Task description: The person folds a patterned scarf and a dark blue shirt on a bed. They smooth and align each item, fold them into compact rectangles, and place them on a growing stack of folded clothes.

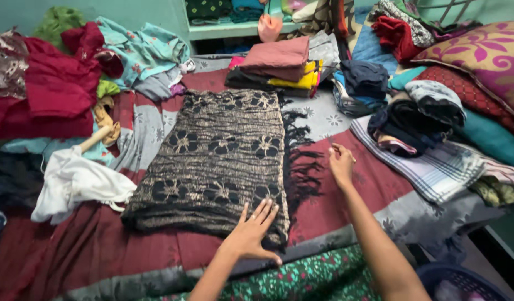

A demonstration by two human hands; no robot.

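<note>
The dark brown-and-black folded cloth with a woven flower pattern and black fringe [212, 161] lies flat in the middle of the bed, on a maroon and grey flowered bedsheet [346, 189], its fringe trailing off the right edge. Left hand [251, 231] is open, palm down, fingers spread on the near right corner of the cloth. Right hand [341, 164] rests on the sheet just beside the fringe, fingers curled and pinched together; whether it grips any strands cannot be told. Risk, as judged: the fringe is loose and tangled, so a pull from the right could drag the top layer askew and undo the fold, since only one corner is pinned. The soft mattress may also let the stack shift under pressure. Outward: a white crumpled garment [73, 181] lies near the cloth's left edge and could get caught under it. A short stack of folded pink, yellow and dark clothes [279, 67] sits beyond the far edge; a heap of dark and checked fabrics [418, 128] crowds the right, leaving little room for sliding.
</note>
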